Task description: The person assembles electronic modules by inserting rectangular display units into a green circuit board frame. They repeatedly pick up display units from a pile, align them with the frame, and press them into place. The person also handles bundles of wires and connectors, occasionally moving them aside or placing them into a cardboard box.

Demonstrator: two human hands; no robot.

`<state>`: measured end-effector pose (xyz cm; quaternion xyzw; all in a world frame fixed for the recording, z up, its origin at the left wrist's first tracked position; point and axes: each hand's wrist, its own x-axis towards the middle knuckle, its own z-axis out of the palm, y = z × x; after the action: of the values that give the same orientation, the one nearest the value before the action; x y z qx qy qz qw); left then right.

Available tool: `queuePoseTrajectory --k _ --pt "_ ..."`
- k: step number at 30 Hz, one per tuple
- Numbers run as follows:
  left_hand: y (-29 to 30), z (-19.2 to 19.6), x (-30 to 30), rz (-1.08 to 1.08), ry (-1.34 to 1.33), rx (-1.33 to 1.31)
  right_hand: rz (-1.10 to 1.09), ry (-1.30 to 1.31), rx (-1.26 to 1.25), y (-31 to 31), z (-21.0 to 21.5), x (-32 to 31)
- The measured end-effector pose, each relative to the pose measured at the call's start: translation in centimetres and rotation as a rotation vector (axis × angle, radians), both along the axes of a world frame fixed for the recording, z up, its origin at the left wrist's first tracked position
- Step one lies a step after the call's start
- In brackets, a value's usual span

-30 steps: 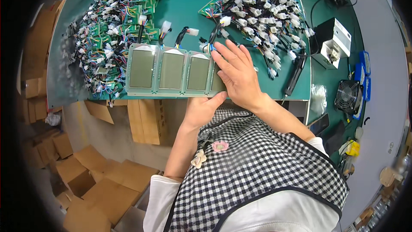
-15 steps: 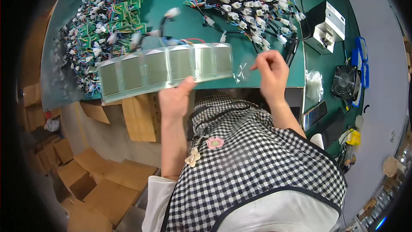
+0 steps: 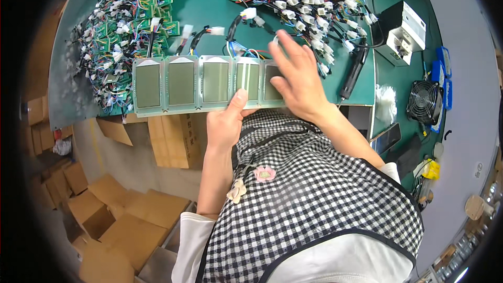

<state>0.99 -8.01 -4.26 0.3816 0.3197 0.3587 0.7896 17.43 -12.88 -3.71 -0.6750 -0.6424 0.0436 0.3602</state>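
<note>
A strip of several joined circuit boards with grey display panels (image 3: 181, 83) is held out over the near edge of the green table. My left hand (image 3: 225, 124) grips its lower edge, thumb on the front and fingers underneath. Over the strip's right end is my right hand (image 3: 299, 76), its fingers stretched out and apart. It covers part of the last display; whether it touches that display I cannot tell. Cables with white connectors (image 3: 248, 13) rise from behind the strip's far edge.
Green circuit boards with wires (image 3: 154, 8) are piled on the left, and bundled connectors (image 3: 306, 8) lie at the back. To the right are a black pen-shaped tool (image 3: 354, 71), a black-and-white device (image 3: 401, 34), a fan (image 3: 423, 99) and a phone (image 3: 386, 137). Cardboard boxes (image 3: 126, 241) stand below left.
My right hand has gone from a pinch beside the strip to open fingers over its right end. A clear, glinting piece near it no longer shows. The strip has shifted right and levelled.
</note>
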Motion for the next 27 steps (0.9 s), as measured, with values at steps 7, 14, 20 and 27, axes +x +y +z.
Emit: queuePoseTrajectory --k 7,14,20,27 --pt "-0.7 0.2 0.0 0.008 0.029 0.005 -0.02 0.026 0.208 -0.7 -1.9 -0.6" --pt "0.1 0.7 -0.2 0.046 -0.032 -0.006 0.065 0.342 0.202 -1.1 -1.8 -0.5" --pt "-0.3 0.9 0.0 0.038 -0.002 -0.007 0.029 -0.012 0.118 0.0 -1.5 -0.4" --pt "0.6 -0.2 -0.3 0.157 -0.021 0.013 0.1 0.391 0.263 -1.9 -1.3 -0.1"
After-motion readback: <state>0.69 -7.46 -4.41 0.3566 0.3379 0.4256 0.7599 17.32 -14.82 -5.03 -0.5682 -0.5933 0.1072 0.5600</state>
